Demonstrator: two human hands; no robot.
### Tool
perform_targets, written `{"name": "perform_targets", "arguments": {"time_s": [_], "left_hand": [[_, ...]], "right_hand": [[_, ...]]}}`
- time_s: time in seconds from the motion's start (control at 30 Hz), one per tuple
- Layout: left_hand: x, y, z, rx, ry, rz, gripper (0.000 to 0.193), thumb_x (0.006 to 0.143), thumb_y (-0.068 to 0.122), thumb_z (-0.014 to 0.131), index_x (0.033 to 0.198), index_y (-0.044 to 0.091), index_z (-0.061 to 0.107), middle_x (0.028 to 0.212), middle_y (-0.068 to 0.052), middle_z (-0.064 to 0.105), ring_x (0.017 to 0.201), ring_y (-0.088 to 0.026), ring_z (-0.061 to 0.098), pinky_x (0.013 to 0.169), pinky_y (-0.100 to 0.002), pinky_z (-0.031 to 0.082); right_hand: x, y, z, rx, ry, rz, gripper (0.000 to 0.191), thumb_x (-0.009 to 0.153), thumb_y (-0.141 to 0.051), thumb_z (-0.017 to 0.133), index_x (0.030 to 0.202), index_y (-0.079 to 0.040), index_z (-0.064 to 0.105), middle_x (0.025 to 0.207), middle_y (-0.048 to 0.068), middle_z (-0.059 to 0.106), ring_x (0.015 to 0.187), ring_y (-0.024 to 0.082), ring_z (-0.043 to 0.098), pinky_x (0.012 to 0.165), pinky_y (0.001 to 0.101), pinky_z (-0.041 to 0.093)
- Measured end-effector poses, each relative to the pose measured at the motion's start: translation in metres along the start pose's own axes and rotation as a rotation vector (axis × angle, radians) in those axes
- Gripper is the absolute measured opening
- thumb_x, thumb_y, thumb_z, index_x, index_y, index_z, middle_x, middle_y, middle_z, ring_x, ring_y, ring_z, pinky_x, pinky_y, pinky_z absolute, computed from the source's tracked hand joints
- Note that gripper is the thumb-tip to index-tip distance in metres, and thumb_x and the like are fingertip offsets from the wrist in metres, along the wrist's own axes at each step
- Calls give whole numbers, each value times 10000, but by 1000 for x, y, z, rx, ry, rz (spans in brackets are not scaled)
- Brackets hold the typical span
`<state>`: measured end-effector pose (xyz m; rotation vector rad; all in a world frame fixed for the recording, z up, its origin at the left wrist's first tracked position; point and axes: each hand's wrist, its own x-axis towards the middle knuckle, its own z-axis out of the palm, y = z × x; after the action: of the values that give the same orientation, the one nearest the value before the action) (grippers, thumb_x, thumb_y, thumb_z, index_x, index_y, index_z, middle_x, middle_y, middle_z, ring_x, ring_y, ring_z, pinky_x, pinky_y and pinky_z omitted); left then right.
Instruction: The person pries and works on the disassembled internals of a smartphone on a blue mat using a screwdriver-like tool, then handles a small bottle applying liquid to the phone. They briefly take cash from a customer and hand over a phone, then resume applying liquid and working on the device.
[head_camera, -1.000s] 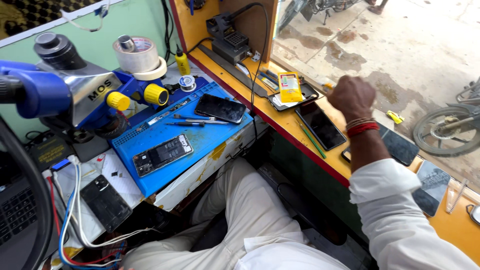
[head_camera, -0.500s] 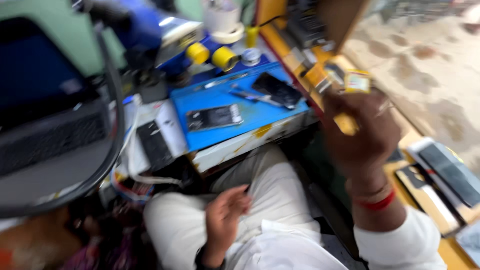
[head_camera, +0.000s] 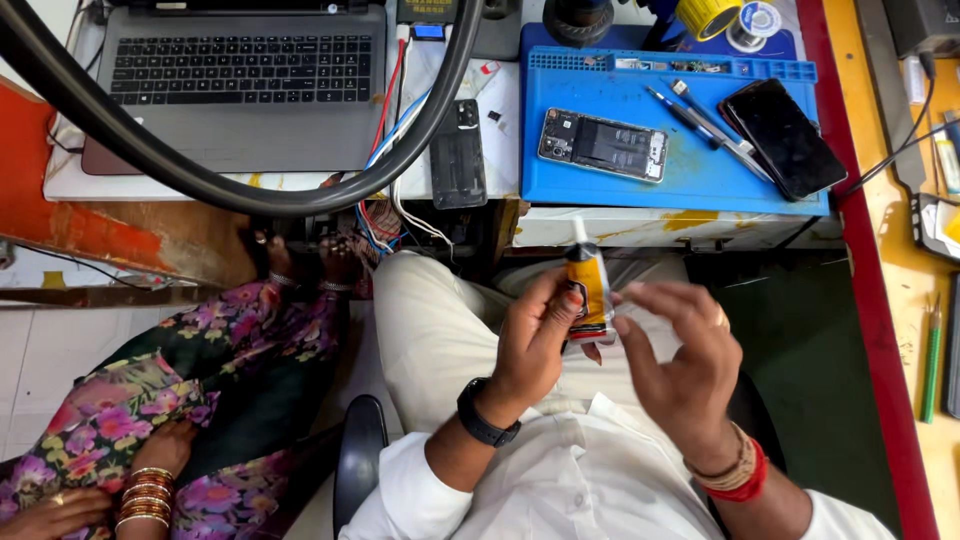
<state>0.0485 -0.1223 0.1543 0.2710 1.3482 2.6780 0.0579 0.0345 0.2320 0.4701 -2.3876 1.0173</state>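
Status: the small yellow-and-black adhesive tube (head_camera: 588, 290) with a white nozzle is in hand, held upright above the lap, just in front of the table's near edge. The opened phone with exposed internals (head_camera: 603, 145) lies untouched on the blue rubber work mat (head_camera: 700, 180); no adhesive appears applied yet, as far as can be judged.

Pose: the left hand (head_camera: 535, 340) pinches the tube body between thumb and fingers. The right hand (head_camera: 685, 355) hovers beside it, fingers loosely spread, holding nothing.
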Motion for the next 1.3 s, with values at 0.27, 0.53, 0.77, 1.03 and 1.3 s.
{"name": "perform_targets", "arguments": {"time_s": [0.27, 0.53, 0.77, 1.03, 1.3], "left_hand": [[7, 19, 30, 481, 19, 64, 267, 1029, 83, 636, 1268, -35, 626, 943, -81, 730, 789, -105, 722, 587, -247, 605], [-1, -5, 28, 224, 95, -150, 158, 959, -60, 610, 1114, -83, 632, 916, -134, 766, 687, -148, 749, 605, -278, 632], [-8, -40, 9, 169, 206, -212, 103, 956, -41, 694, 983, -123, 638, 765, -166, 729, 549, -189, 701, 453, -309, 564], [-5, -57, -6, 244, 163, -223, 133, 987, 22, 672, 1030, -103, 655, 757, -157, 747, 562, -183, 727, 483, -299, 575], [-9, -53, -19, 190, 84, -397, 123, 963, -34, 664, 1059, -107, 688, 775, -146, 736, 595, -182, 717, 501, -298, 567]], "right_hand": [[-17, 66, 10, 815, -279, 581, 156, 846, 42, 743, 998, 78, 737, 886, 85, 789, 783, 128, 735, 694, 298, 609], [-23, 87, 1, 509, -267, 589, 224, 822, 39, 751, 1046, 33, 754, 824, 81, 790, 726, 107, 695, 657, 278, 591], [-37, 108, 27, 806, -325, 707, 383, 789, 3, 772, 1166, 21, 711, 863, 103, 809, 760, 125, 739, 654, 297, 602], [-50, 151, 46, 724, -403, 866, 179, 796, -11, 827, 930, 100, 782, 678, 153, 785, 539, 177, 693, 498, 334, 560], [-57, 133, 46, 824, -453, 805, 151, 810, -22, 811, 930, 62, 775, 677, 89, 750, 527, 127, 637, 471, 290, 506]]}}
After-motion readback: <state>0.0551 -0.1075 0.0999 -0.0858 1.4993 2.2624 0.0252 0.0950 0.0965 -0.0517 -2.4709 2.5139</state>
